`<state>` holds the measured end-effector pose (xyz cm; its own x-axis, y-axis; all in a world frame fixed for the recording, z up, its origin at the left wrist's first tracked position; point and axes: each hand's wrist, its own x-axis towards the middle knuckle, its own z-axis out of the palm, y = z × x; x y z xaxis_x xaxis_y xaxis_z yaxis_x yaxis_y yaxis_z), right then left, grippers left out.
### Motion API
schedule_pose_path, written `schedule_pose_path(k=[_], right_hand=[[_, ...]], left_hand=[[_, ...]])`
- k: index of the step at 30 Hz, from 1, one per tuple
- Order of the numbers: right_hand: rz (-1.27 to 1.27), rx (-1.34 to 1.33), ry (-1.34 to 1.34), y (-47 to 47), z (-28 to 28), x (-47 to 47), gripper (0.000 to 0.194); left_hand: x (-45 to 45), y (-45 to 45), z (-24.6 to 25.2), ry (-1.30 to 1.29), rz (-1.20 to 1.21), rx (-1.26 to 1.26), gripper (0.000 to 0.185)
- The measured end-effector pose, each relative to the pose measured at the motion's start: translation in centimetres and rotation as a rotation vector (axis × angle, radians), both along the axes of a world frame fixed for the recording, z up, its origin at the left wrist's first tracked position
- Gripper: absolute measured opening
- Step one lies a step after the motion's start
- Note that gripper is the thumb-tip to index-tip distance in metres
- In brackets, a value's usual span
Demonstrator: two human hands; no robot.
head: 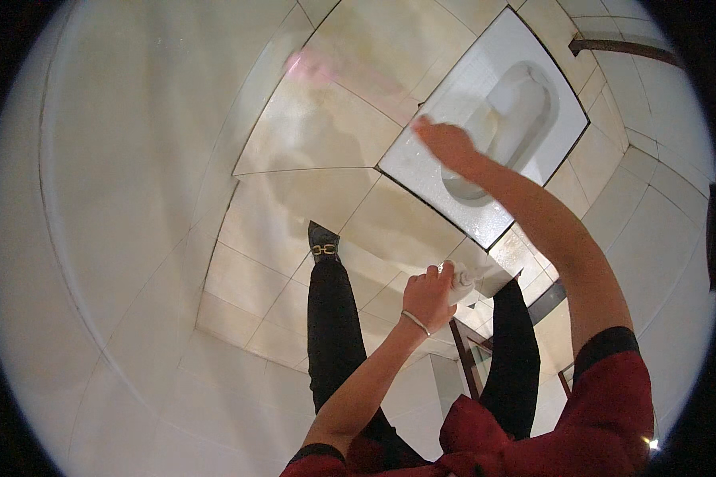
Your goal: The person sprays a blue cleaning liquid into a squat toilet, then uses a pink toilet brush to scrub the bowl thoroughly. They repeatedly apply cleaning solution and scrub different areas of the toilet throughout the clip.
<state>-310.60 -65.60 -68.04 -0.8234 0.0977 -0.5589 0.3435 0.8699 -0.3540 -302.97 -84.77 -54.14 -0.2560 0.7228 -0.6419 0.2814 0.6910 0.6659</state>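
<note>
My left hand (431, 297) is closed around a bunched white cloth (462, 285), held over the floor between my legs. Stretched out to the upper right, my right hand (447, 146) is above the near left rim of a white ceramic squat toilet (411, 158). From its fingers a motion-blurred pink thing (313, 64) reaches across the floor tiles towards the wall's foot; its shape is too smeared to name. The toilet pan is set into the floor, and my right forearm hides part of its bowl.
Beige tiles (310, 125) surround the toilet, with a pale tiled wall (125, 179) at the left. My dark shoe (324, 241) with a gold buckle stands on the tiles. A dark-framed item (468, 358) is behind my legs. Another dark bar (626, 49) lies at the upper right.
</note>
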Motion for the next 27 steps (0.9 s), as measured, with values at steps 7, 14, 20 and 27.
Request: schedule_pose_path(k=[7, 14, 20, 27], right_hand=[[0.198, -0.283, -0.059, -8.3, -4.7, 4.0, 0.028], [0.074, 0.306, -0.318, 5.2, -0.7, 22.8, 0.024], [-1.215, -0.058, -0.383, 7.6, 4.3, 27.4, 0.044], [-1.056, -0.242, -0.199, 23.2, -13.0, 25.4, 0.039]], left_hand=[[0.5, 0.1, -0.6, 0.015, -0.09, -0.02, 0.056], [1.6, -0.3, -0.6, -0.054, -0.137, 0.004, 0.052], [1.6, 0.8, -0.8, -0.047, -0.207, -0.032, 0.052], [3.1, 1.5, -1.8, -0.045, -0.257, -0.085, 0.057]])
